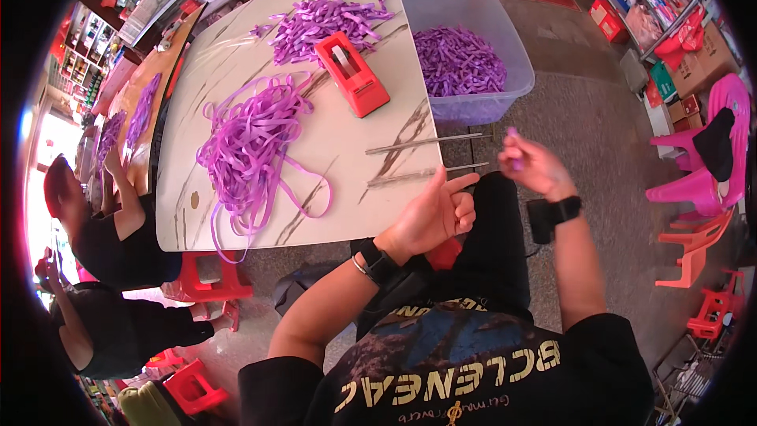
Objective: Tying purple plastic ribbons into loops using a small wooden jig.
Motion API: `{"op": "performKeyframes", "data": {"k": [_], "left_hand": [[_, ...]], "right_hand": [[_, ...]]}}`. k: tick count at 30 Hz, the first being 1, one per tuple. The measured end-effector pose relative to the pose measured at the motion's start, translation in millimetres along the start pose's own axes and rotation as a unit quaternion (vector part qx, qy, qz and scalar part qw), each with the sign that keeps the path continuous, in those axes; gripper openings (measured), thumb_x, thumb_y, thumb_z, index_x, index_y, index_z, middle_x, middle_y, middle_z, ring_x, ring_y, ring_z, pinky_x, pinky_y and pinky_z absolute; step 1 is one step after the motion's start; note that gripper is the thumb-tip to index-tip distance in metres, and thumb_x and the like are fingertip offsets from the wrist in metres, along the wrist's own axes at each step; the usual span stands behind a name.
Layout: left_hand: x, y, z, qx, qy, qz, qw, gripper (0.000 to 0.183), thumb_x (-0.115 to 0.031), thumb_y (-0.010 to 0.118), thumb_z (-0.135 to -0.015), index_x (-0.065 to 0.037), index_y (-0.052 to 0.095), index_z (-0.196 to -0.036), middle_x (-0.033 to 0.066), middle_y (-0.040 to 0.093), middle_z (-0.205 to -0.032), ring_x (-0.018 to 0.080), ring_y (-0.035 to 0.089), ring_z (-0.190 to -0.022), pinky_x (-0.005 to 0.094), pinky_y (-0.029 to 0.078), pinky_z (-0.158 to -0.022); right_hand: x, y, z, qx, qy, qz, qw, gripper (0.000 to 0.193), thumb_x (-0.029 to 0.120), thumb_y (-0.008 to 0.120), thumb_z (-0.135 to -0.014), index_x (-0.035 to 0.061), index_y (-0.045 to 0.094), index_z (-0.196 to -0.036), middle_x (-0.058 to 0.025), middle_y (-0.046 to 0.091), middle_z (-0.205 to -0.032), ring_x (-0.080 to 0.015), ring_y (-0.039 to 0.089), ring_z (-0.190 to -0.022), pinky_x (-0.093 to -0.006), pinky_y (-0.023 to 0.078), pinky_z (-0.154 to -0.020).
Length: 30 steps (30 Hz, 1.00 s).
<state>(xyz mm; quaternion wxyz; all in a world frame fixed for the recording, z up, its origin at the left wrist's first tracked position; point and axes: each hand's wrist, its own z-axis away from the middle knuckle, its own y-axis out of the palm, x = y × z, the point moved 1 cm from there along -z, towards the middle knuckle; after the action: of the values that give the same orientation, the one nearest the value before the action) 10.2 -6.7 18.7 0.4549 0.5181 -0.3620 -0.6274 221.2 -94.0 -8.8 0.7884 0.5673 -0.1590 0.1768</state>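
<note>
My right hand (533, 166) is raised beside the table's near right corner, fingers pinched on a short purple ribbon piece (513, 144). My left hand (436, 213) hovers just off the table's near edge, fingers spread and holding nothing. On the marble-patterned table (347, 142) lies a large tangle of purple ribbon (251, 146). Beyond it stands a red tape dispenser (352, 73), and further back a pile of cut purple ribbon pieces (323, 24). Two thin strips of tape (426, 142) hang off the table edge near my hands.
A clear plastic bin (473, 47) holding cut purple ribbon stands on the floor right of the table. Two other people (87, 237) sit at the left. Pink and orange plastic chairs (698, 181) stand at the right, and red stools (209, 280) sit under the table.
</note>
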Motion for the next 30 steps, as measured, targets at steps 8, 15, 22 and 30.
{"op": "performKeyframes", "data": {"k": [8,15,22,30], "left_hand": [[-21,54,0,-0.019,0.217,-0.556,0.802,0.051,0.001,0.062,-0.076,-0.004,0.043,-0.123,0.0030,0.053,-0.084,0.0073,0.054,-0.070,0.0199,0.046,-0.060],[-36,62,22,-0.034,0.221,-0.601,0.767,0.021,0.001,0.062,-0.077,0.001,0.060,-0.098,0.0091,0.060,-0.088,0.0131,0.061,-0.076,0.0239,0.050,-0.065],[-48,54,47,-0.094,0.275,-0.608,0.739,0.020,0.001,0.061,-0.077,0.004,0.061,-0.097,0.0107,0.062,-0.088,0.0152,0.063,-0.072,0.0233,0.052,-0.064],[-58,58,69,-0.121,0.274,-0.534,0.790,0.021,0.001,0.060,-0.079,0.003,0.060,-0.099,0.0102,0.063,-0.085,0.0142,0.063,-0.073,0.0227,0.052,-0.064]], "right_hand": [[2,107,72,-0.007,-0.054,0.555,0.830,0.042,0.015,0.044,-0.088,0.0027,0.036,-0.128,-0.0024,0.058,-0.070,-0.0053,0.051,-0.063,-0.0188,0.038,-0.056],[-17,134,66,0.056,-0.109,0.489,0.863,0.046,0.022,0.053,-0.086,0.0045,0.040,-0.126,-0.0049,0.059,-0.071,-0.0090,0.054,-0.066,-0.0245,0.043,-0.062],[-38,152,59,-0.043,-0.344,0.729,0.591,0.035,0.013,0.072,-0.065,0.0076,0.062,-0.099,-0.0078,0.064,-0.084,-0.0217,0.058,-0.068,-0.0282,0.046,-0.062],[-42,170,44,-0.044,-0.388,0.688,0.611,0.029,0.007,0.068,-0.070,0.0065,0.062,-0.098,-0.0075,0.063,-0.078,-0.0150,0.058,-0.067,-0.0248,0.045,-0.063]]}}
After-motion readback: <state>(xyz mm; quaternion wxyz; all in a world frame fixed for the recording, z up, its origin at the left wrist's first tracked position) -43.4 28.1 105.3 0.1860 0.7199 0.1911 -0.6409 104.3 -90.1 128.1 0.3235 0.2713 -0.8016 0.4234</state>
